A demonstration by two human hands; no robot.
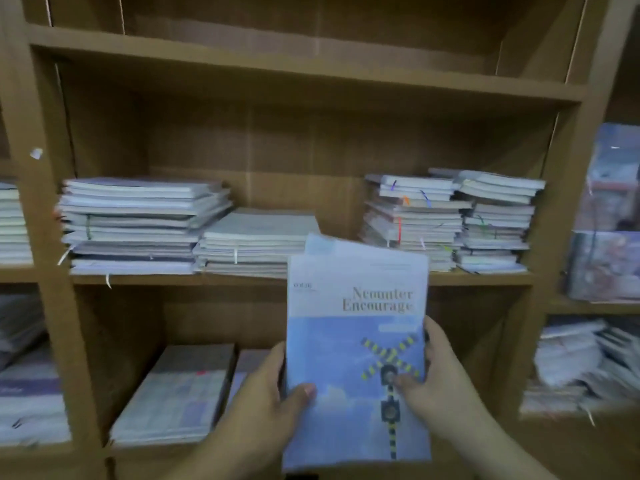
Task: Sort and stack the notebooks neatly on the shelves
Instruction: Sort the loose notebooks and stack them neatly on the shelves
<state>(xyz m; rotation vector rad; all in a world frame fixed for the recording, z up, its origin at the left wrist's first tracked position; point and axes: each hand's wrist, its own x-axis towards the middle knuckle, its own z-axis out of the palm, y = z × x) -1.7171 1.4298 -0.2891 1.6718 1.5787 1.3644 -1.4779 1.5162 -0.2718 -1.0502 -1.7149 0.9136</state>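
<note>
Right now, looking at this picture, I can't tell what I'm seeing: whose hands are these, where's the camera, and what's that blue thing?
No machine here: a person wears one wide-angle camera on the head, so the view looks forward and down. The left hand and right hand each grip one side of a blue notebook with a sky and railway-crossing sign on its cover. Behind it is a wooden shelf unit. Its middle shelf holds a tall notebook stack at the left, a lower stack beside it, and two stacks at the right. More notebooks lie flat on the shelf below.
</note>
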